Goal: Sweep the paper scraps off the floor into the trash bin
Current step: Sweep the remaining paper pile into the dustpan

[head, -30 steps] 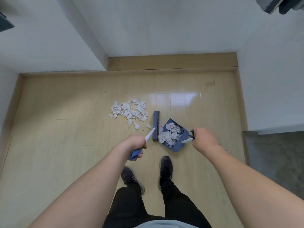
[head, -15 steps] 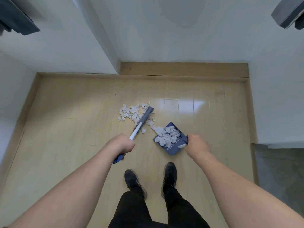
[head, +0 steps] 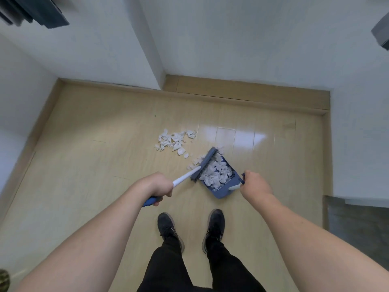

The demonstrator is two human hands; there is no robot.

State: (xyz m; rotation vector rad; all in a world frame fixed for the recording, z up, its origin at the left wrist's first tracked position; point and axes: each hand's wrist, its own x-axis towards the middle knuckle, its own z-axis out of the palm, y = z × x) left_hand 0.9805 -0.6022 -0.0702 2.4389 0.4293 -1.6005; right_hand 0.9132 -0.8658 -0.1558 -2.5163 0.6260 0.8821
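While the left hand point(head: 156, 187) wraps its fingers tight round the brush point(head: 203, 167) handle, the right hand point(head: 253, 185) grips the dustpan point(head: 223, 191) handle. Lots of paper bits point(head: 216, 173) sit in the dustpan already, with the brush head at its open edge. A smaller pile of paper scraps point(head: 173, 141) waits on the floor point(head: 88, 165) nearby, up and left. No trash bin shows, so I think the job is about half done.

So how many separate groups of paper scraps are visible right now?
3: a loose pile on the bare floor, a small cluster just left of the brush head, and a heap inside the dustpan. The brush may hide more.
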